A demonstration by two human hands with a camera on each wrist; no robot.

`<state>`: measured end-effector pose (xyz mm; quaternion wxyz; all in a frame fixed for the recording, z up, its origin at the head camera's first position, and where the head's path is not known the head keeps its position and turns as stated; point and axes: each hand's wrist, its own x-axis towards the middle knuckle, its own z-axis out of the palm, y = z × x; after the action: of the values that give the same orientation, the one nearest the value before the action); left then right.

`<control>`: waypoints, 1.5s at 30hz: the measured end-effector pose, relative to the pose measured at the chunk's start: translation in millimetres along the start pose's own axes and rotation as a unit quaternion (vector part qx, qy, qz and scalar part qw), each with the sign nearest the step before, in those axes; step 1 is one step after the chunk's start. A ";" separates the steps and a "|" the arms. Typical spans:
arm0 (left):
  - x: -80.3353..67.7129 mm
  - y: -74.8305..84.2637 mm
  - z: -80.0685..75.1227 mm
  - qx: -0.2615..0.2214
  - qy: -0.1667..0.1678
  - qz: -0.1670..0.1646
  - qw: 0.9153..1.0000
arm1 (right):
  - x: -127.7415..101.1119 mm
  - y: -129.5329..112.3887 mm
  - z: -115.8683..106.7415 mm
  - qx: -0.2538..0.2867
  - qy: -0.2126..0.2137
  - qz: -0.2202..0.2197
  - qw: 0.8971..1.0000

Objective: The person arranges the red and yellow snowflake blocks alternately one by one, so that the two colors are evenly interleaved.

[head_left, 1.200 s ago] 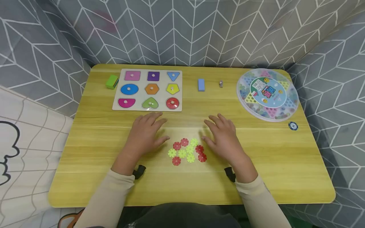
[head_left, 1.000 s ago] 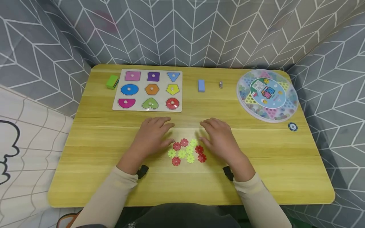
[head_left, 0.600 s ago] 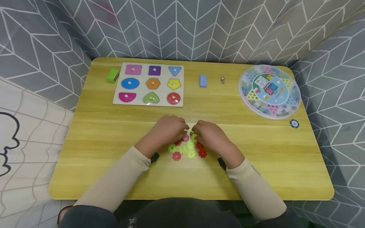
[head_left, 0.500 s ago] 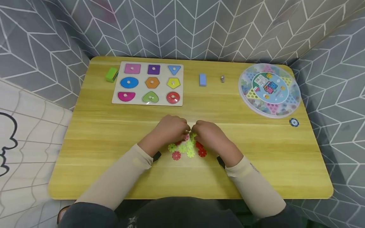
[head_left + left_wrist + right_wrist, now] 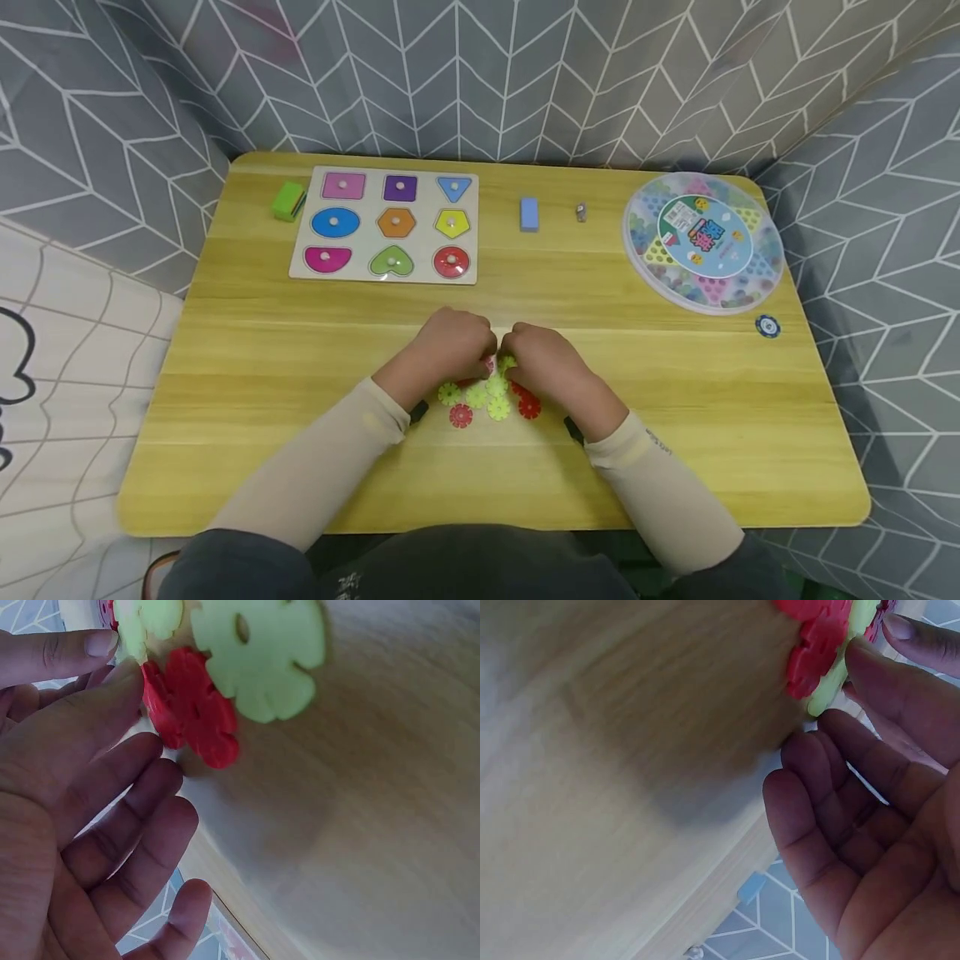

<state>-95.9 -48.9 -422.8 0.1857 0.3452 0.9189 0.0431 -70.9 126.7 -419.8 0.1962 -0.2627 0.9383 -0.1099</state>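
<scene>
Head view shows a small pile of red and green flower discs [image 5: 487, 400] on the yellow bench [image 5: 262, 375], near the front middle. Both hands meet at the far edge of the pile. The left hand [image 5: 450, 350] has its fingers curled down on a red disc [image 5: 191, 709], with the thumb and first finger [image 5: 82, 712] pinching at it. The right hand [image 5: 543, 358] does the same with a green disc [image 5: 508, 363], held between its thumb and fingers [image 5: 900, 667]. The 2 discs sit just beside each other, between the fingertips (each hand is equally near). The rest of the pile lies toward the person, under the wrists. Farther back are a shape puzzle board [image 5: 386, 225], a green block [image 5: 288, 202], a blue block [image 5: 529, 214] and a round game box [image 5: 703, 242].
</scene>
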 end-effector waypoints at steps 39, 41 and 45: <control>-5.6 -40.6 7.6 -0.349 0.017 -0.072 0.934 | 3.2 24.5 2.2 0.217 0.036 0.106 0.970; -6.2 -42.6 8.2 -0.369 0.014 -0.087 0.925 | 2.9 26.4 2.2 0.238 0.033 0.117 0.964; -7.2 -46.1 10.2 -0.386 0.006 -0.105 0.917 | 3.1 28.3 2.5 0.277 0.023 0.141 0.950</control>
<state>-115.6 -89.0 -439.6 0.3026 0.1484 0.8630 0.3764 -85.0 148.6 -431.8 0.2529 -0.0605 0.9028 -0.3425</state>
